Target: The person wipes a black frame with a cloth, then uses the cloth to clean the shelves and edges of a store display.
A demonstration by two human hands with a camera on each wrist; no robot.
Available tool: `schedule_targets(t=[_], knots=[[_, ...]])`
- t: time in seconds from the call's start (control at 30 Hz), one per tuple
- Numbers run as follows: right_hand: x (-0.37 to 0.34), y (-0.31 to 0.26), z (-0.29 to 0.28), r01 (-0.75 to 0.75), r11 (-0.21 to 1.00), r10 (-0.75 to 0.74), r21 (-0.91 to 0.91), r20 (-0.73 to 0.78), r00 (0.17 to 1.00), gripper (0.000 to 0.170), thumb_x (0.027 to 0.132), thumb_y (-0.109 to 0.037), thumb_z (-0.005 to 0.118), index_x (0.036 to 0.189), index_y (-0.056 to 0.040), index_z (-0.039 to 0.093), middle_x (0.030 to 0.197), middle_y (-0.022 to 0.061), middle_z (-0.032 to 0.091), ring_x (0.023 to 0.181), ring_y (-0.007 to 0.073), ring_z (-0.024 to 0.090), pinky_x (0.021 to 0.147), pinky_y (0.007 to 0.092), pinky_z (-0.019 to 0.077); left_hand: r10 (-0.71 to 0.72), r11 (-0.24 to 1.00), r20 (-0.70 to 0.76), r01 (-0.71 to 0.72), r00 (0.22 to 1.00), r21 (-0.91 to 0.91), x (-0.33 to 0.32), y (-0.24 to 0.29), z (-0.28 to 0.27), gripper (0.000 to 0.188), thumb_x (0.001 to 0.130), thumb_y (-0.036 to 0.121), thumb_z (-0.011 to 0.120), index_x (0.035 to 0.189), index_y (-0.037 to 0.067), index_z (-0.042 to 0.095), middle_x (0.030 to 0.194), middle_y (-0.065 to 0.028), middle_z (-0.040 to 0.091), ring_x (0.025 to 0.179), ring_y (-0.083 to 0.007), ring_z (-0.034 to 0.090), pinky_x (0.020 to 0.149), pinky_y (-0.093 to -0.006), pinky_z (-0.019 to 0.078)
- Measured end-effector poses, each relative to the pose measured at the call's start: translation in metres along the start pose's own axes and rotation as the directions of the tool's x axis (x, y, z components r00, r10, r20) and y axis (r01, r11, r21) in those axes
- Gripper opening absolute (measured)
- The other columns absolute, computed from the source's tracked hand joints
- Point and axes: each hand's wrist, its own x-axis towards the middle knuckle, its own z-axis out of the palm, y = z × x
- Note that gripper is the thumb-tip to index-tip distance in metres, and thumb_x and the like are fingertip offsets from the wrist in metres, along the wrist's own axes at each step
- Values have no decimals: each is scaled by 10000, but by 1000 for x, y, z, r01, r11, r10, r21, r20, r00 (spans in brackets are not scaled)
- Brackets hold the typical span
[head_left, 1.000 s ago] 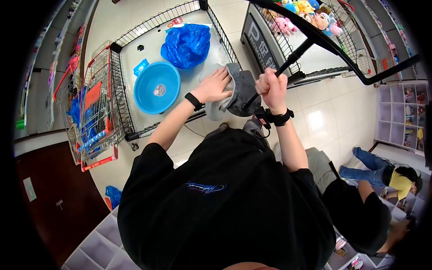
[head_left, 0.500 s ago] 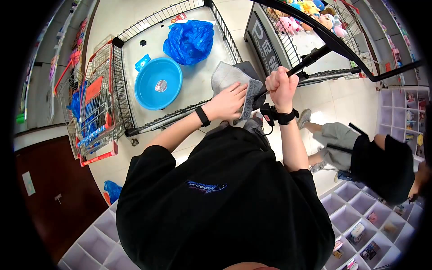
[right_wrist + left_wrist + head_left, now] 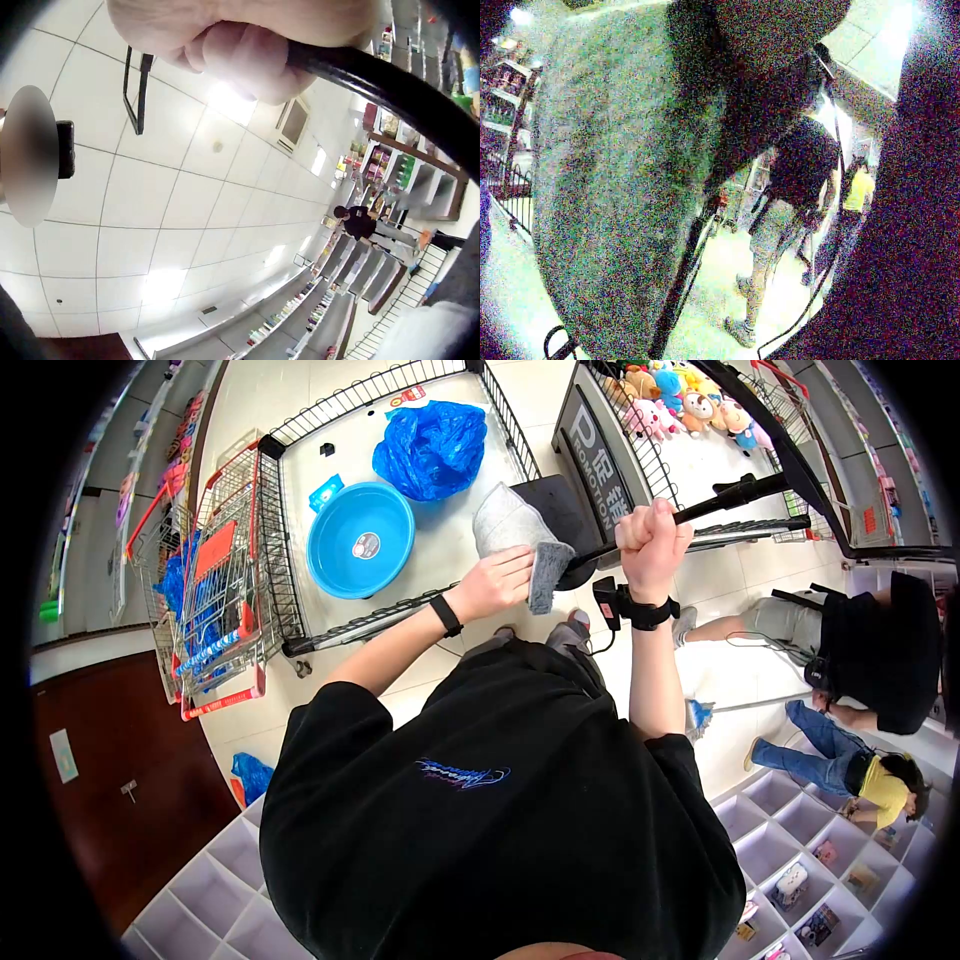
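Note:
In the head view, the right hand (image 3: 655,550) grips a black pole (image 3: 740,497) that runs up to a black frame. A flat dark base (image 3: 558,502) is at the pole's lower end. The left hand (image 3: 495,582) holds a grey cloth (image 3: 505,520) with a darker fluffy part beside the base, its fingers laid over the cloth and its thumb hidden. Close to the left wrist camera, a grainy grey-green sheet of the cloth (image 3: 615,165) fills much of the picture. Curled fingers (image 3: 247,56) wrap the dark pole (image 3: 375,82) in the right wrist view.
A wire-sided display cart (image 3: 290,490) holds a blue basin (image 3: 340,565) and a blue plastic bag (image 3: 430,450). Soft toys (image 3: 695,410) lie in another cart. Shopping carts (image 3: 215,570) stand at left, cubby shelves (image 3: 215,890) below, and people (image 3: 870,650) at right.
The right hand has moved right with the pole, and the frame has shifted too. The left hand and cloth have moved right; the cloth's pale part now stands up above the fingers.

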Motion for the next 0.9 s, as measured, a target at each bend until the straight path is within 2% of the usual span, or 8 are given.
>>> schedule_targets(t=[0.13,0.27,0.37,0.47,0.67,0.73,0.83,0.9], knots=[[2,-1,-13,-67,985,65,159,17,998,420,1084,-148,480,694,-120,323,550,-58,273,437,67,217,431,288,177,-5,997,4,5,1000,-75,-2,-3,-5,280,721,130,657,963,5,718,1136,-129,735,1176,-286,675,1127,-429,498],[-5,4,-8,-106,991,94,76,150,984,400,1092,-121,466,707,-106,356,562,-62,283,449,58,244,441,279,184,-15,996,106,24,994,-82,-9,-13,11,384,730,146,682,1079,-13,708,1222,-149,707,1243,-304,640,1171,-437,456],[-8,-3,-7,-156,988,152,6,210,966,383,1086,-102,468,715,-99,373,567,-64,297,459,53,254,447,278,191,-112,982,169,135,979,-133,-8,-17,4,497,793,181,694,1243,-27,655,1345,-177,644,1325,-316,578,1217,-448,393],[-11,-5,-12,-216,976,203,31,236,950,366,1076,-98,476,722,-96,383,572,-67,301,462,54,254,451,276,195,-179,978,210,197,961,-67,-14,-25,7,600,847,277,683,1352,-32,592,1405,-169,607,1371,-299,531,1236,-441,356],[-23,-7,-10,-309,951,291,-7,355,889,375,1076,-148,520,726,-81,401,575,-64,296,467,61,255,459,272,206,-146,961,482,239,864,-137,3,-23,-16,639,964,376,586,1460,-15,490,1537,-220,476,1475,-341,410,1267,-476,280],[-25,-9,-10,-353,934,344,-60,419,840,393,1075,-142,530,709,-76,400,579,-64,302,482,61,271,475,268,218,-138,953,467,245,873,-178,-1,-25,-6,650,968,393,571,1465,-17,482,1542,-230,466,1483,-350,396,1269,-488,270],[-27,-14,0,-327,924,381,-197,427,820,407,1074,-129,534,696,-79,391,586,-68,310,491,54,285,479,268,221,-147,949,423,248,894,-194,-6,-22,13,658,965,403,558,1461,-22,483,1537,-248,464,1487,-369,385,1269,-515,257],[-25,-8,1,-362,920,389,-148,444,807,392,1075,-123,534,704,-71,417,590,-65,348,503,50,306,481,263,230,-134,957,443,232,886,-175,-5,-20,23,654,955,395,561,1449,-28,490,1526,-260,469,1482,-387,386,1261,-535,261]])
